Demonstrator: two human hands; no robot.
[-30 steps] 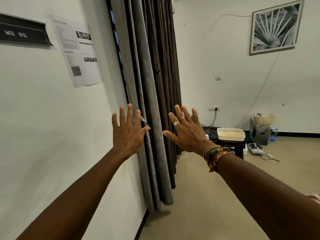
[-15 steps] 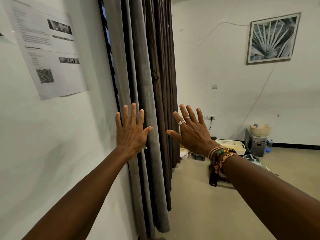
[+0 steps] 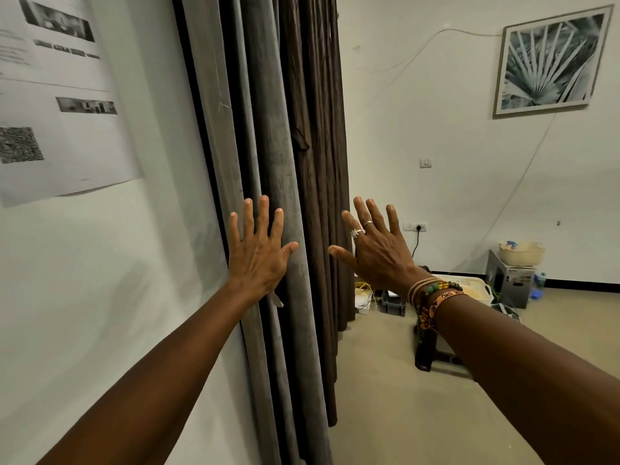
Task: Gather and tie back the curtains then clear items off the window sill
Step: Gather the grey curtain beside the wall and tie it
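Grey curtain (image 3: 275,146): long vertical folds, hanging loose, untied, running 12 o'clock to 6 o'clock. Brown curtain (image 3: 318,162): just beside at 1 o'clock, apparently touching, hem near floor.

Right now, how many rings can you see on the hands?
2, both on the right hand: an ornate silver ring on the index finger and a plain band on the middle finger. The left hand shows none.
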